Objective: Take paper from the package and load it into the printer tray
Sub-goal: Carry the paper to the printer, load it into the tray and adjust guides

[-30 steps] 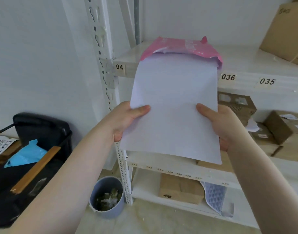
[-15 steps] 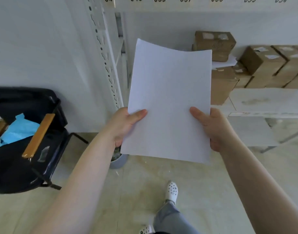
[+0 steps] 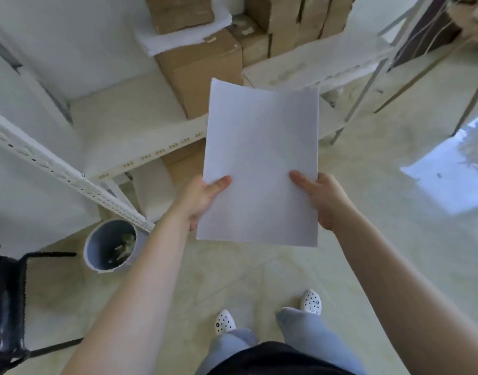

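A white paper stack (image 3: 259, 163) sits at centre frame, clamped at its lower side edges by the left hand (image 3: 200, 198) and right hand (image 3: 324, 198), above a pale floor (image 3: 394, 185).

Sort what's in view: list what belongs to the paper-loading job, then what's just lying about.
Job: paper stack, left hand, right hand; both hold it.

Lying about: cardboard boxes, shelf rack, waste bin, black chair. No printer or package visible.
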